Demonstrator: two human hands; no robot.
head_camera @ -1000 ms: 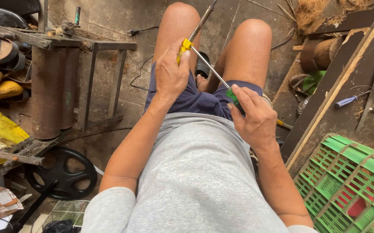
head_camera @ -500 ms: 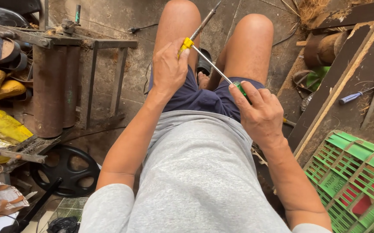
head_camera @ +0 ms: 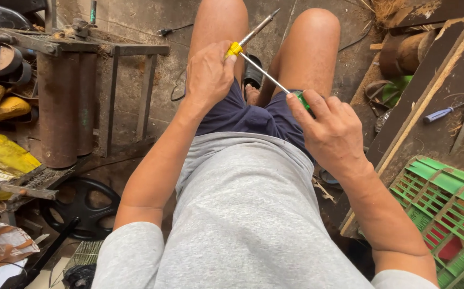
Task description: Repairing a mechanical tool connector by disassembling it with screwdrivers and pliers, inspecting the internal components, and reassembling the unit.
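**Seated person holding two screwdrivers with crossed shafts above the knees**

Head view. The camera looks down over a grey shirt and dark blue shorts (head_camera: 242, 115) to two bare knees. The left hand (head_camera: 209, 75) is closed in a fist round the yellow-handled screwdriver (head_camera: 236, 48); only the tip of the yellow handle shows past the thumb, and its metal shaft runs up and to the right, away from the body, ending over the gap between the knees. The right hand (head_camera: 332, 131) is wrapped round the green-handled screwdriver (head_camera: 302, 100), of which a small part of the handle shows between thumb and forefinger. Its thin shaft runs up and to the left, towards the left hand, and its tip meets the yellow handle just beside the left thumb. The two long axes thus cross at a wide angle, with the meeting point at the left hand, which is the farther of the two; the right hand lies nearer the body and lower. Whether the tip touches the handle or only lies over it cannot be told.

Surroundings. At left stand a rusty metal cylinder (head_camera: 58, 101) in a steel frame, yellow scrap pieces (head_camera: 2, 152) and a black wheel (head_camera: 85, 206) on the floor. At right a dark wooden board (head_camera: 430, 101) slopes away, bearing a blue-handled screwdriver (head_camera: 439, 113); a green plastic crate (head_camera: 446, 208) lies near the right forearm.
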